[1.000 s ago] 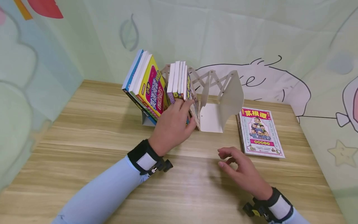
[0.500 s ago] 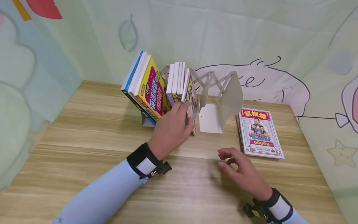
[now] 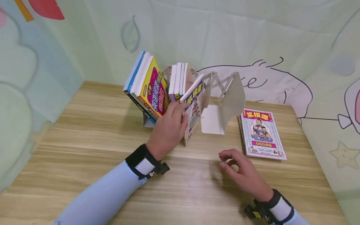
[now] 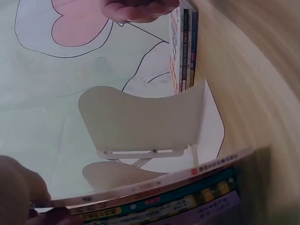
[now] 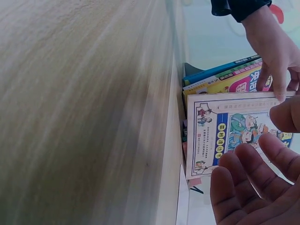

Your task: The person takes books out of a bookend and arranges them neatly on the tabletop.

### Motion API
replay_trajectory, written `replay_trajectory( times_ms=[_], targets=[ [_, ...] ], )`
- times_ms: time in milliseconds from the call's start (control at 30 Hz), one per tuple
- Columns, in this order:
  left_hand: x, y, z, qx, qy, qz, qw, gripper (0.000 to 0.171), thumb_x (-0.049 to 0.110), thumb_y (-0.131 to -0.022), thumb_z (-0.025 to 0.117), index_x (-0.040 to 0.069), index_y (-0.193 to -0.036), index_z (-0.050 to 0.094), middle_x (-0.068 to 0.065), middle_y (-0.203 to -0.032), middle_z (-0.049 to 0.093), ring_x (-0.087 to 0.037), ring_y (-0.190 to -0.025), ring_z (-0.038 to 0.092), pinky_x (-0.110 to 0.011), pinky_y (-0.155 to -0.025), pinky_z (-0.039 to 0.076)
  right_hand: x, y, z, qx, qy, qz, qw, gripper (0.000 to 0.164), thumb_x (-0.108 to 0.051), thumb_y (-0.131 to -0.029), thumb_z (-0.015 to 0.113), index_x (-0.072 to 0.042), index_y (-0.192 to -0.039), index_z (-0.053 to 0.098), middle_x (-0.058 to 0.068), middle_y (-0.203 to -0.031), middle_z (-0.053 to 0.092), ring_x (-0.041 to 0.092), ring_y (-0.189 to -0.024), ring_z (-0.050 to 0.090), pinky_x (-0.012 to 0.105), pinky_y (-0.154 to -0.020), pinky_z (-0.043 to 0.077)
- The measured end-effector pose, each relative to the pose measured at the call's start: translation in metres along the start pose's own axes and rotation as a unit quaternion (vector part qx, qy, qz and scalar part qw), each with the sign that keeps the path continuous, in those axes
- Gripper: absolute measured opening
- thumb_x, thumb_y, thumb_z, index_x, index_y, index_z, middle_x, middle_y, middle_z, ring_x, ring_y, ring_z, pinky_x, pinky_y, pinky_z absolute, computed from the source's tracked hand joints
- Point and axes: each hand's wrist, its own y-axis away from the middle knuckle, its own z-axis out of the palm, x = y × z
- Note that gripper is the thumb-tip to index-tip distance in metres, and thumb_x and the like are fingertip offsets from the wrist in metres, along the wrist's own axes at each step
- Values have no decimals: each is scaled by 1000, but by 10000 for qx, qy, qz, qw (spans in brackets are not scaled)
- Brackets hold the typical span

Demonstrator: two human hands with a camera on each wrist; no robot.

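Note:
My left hand pinches the near edge of a thin comic book with a blue title band, thumb on its cover. The book stands upright, partly drawn forward from the white expanding book rack. Just left of it, several slim white-edged books stand in the rack. In the right wrist view, the held comic book shows its illustrated front cover. Over the table at right, my right hand hovers with fingers loosely bent and nothing in it.
Thicker books, a yellow one outermost, lean left in the rack's left section. A short stack of comic books lies flat on the wooden table, right of the rack. A printed cloth backdrop hangs behind.
The comic book has come away from the slim books beside it, sliding forward toward me and turning its cover more into view. My left hand moved slightly back; the right hand stayed put.

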Motion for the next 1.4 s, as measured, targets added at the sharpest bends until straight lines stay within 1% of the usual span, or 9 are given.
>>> replay_trajectory(
  times_ms=[67, 167, 267, 333, 433, 633, 800, 900, 1400],
  targets=[
    [-2, 2, 2, 79, 300, -57, 9995, 37, 10, -97, 63, 0, -131, 53, -17, -119, 54, -19, -83, 61, -25, -65, 59, 0, 0, 0, -16, -15, 19, 10000, 24, -7, -96, 65, -9, -120, 62, 7, -110, 67, 13, -102, 61, 26, -84, 57],
    [-6, 7, 4, 219, 863, -195, 9958, 43, 6, -98, 60, 1, -137, 41, -19, -120, 54, -20, -84, 62, -26, -67, 59, 2, 1, 0, -53, -1, -9, 10000, 24, -7, -96, 65, -7, -120, 62, 7, -111, 67, 13, -102, 62, 27, -84, 57],
    [-8, 9, 6, 341, 1387, -427, 9888, 56, 4, -98, 60, 2, -143, 28, -20, -117, 58, -22, -86, 66, -26, -67, 59, 3, 2, 0, -57, 29, -7, 10000, 24, -6, -96, 65, -6, -120, 62, 7, -110, 67, 13, -101, 62, 28, -84, 57],
    [-9, 9, 5, 360, 1690, -604, 9831, 62, 3, -97, 61, 1, -147, 26, -21, -117, 59, -23, -89, 68, -26, -70, 60, 4, 3, -1, -52, 51, 25, 10000, 24, -6, -96, 65, -6, -120, 62, 6, -110, 67, 13, -101, 62, 28, -84, 57],
    [-8, 9, 3, 398, 2083, -978, 9723, 62, 2, -95, 63, -1, -149, 32, -20, -118, 57, -23, -92, 67, -26, -72, 60, 6, 3, -1, -48, 56, 108, 9999, 24, -7, -96, 65, -7, -120, 62, 6, -110, 67, 12, -101, 62, 28, -85, 57],
    [-9, 9, 1, 797, 2359, -1432, 9579, 44, 2, -92, 68, -5, -133, 55, -17, -110, 63, -21, -89, 67, -27, -70, 61, 7, 3, -1, -72, 49, 93, 9999, 24, -7, -96, 64, -6, -120, 62, 6, -110, 67, 13, -101, 62, 28, -85, 57],
    [-10, 13, -1, 772, 2465, -1395, 9559, 41, 1, -93, 66, 0, -131, 51, -17, -117, 67, -22, -92, 70, -28, -69, 61, 7, 4, -1, -94, 78, 47, 9999, 23, -6, -96, 64, -5, -120, 62, 7, -110, 67, 13, -101, 62, 28, -85, 57],
    [-11, 17, -2, 690, 2462, -1316, 9578, 39, 2, -95, 63, 1, -131, 47, -19, -122, 69, -24, -95, 73, -29, -69, 62, 6, 4, -1, -129, 86, 113, 9998, 23, -7, -97, 64, -6, -120, 62, 7, -111, 67, 13, -102, 62, 29, -85, 57],
    [-8, 26, -13, 680, 2419, -694, 9654, 45, 1, -95, 63, -6, -135, 43, -22, -121, 69, -27, -99, 73, -27, -69, 61, 6, 1, -1, -65, 143, 102, 9998, 24, -8, -97, 65, -7, -121, 62, 6, -112, 67, 13, -101, 63, 27, -84, 57]
  ],
)
